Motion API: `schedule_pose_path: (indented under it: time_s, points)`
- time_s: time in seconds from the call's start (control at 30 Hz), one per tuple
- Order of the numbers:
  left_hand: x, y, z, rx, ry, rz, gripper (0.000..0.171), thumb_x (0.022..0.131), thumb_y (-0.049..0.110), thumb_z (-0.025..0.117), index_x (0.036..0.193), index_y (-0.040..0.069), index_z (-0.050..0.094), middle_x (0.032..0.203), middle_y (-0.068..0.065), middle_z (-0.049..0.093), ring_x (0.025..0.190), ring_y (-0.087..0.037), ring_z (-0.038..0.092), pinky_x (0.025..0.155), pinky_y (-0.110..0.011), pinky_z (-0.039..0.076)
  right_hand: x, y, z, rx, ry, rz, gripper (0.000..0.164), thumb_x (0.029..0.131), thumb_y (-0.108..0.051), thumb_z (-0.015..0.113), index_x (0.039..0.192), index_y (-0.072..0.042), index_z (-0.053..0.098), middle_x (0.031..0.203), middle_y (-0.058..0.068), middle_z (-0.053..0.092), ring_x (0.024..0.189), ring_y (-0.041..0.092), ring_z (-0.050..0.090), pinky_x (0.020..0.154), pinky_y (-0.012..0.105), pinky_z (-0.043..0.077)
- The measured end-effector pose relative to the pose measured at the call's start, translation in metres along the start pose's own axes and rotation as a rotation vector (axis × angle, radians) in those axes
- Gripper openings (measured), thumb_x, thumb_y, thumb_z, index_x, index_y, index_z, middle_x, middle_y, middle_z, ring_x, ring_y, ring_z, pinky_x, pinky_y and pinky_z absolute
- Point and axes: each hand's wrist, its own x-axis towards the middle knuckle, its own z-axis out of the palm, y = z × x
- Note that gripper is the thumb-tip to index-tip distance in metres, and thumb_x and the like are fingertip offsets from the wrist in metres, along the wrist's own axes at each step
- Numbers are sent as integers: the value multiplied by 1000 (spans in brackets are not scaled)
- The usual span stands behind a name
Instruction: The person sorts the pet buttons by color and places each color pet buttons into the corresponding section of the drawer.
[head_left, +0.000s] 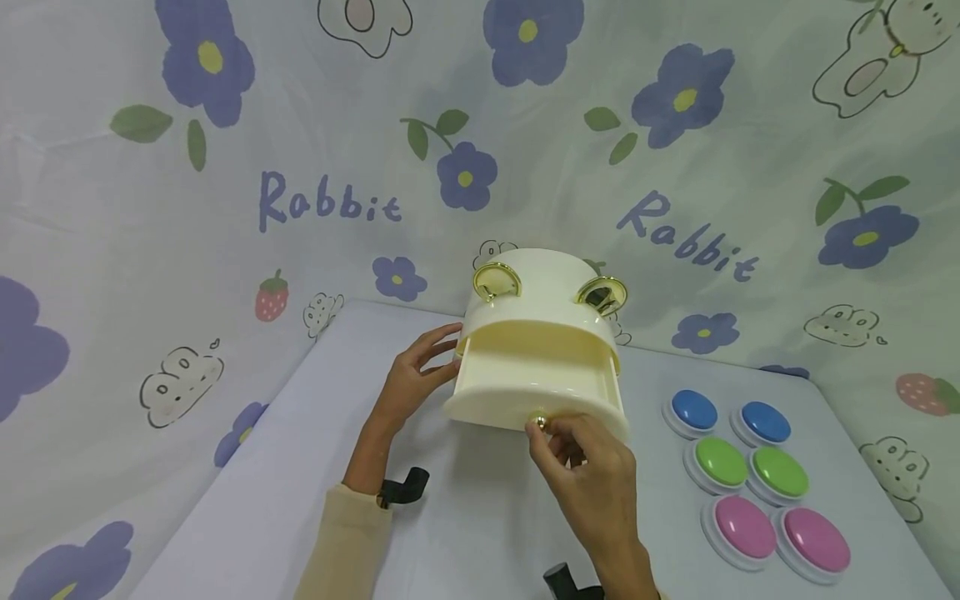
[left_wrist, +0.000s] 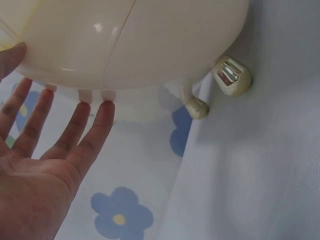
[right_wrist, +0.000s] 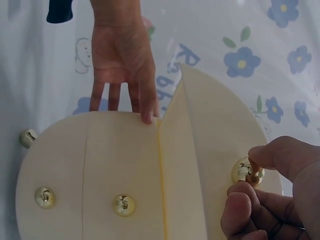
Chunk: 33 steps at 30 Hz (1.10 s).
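Observation:
A cream storage cabinet [head_left: 536, 279] with a rounded body and gold-rimmed ornaments stands on the table. Its top drawer [head_left: 532, 362] is pulled out, showing a bare inside. My right hand [head_left: 588, 467] pinches the round gold knob [right_wrist: 242, 169] on that drawer's front between thumb and fingers. Against the cabinet's left side rests my left hand [head_left: 411, 379], its fingers extended; in the left wrist view the fingertips [left_wrist: 105, 111] touch the cream shell. Two lower fronts with gold knobs [right_wrist: 124, 205] are closed in the right wrist view.
Right of the cabinet, round push buttons stand in pairs: blue [head_left: 693, 409], green [head_left: 721, 461] and pink [head_left: 745, 527]. Behind the white table [head_left: 465, 517] hangs a cloth [head_left: 337, 125] printed with flowers and rabbits. Short gold-tipped feet [left_wrist: 232, 77] hold the cabinet up.

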Motion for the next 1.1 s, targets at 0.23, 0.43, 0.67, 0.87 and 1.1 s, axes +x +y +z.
schedule_pose_path:
  time_s: [0.23,0.43,0.67,0.87,1.1]
  points:
    - [0,1,-1,6,2,-9,58,96,13,70,149,12,47,153,-3,42,138,-35,43,103,-42,47,0,-2,-1,4,-3,7,20,74,-7,87,78,-13,69,68,-10,59,54,1,53,49,14,44]
    - [-1,1,-1,-5,-1,2,58,95,11,70,149,10,48,153,-5,42,138,-40,41,103,-42,47,0,-5,-4,22,-30,43,14,79,-11,84,79,-12,70,68,-9,59,54,3,54,50,14,45]
    - [0,1,-1,-14,1,-4,58,95,13,71,149,12,48,153,-4,42,139,-40,40,103,-43,47,0,-6,-4,18,-27,35,14,78,-9,85,80,-12,71,68,-9,59,55,3,54,50,14,45]
    - [1,1,-1,-12,2,-19,58,95,15,72,148,14,49,152,-3,42,139,-40,40,103,-43,47,-1,-7,-3,11,-12,16,17,75,-7,86,79,-12,71,68,-9,58,54,3,53,49,14,44]
    - [0,0,-2,-9,-1,-24,58,95,16,71,149,14,49,153,-3,41,139,-40,40,103,-42,48,-3,-10,-5,10,-35,37,12,80,-13,82,80,-11,70,68,-9,58,55,2,53,50,13,44]
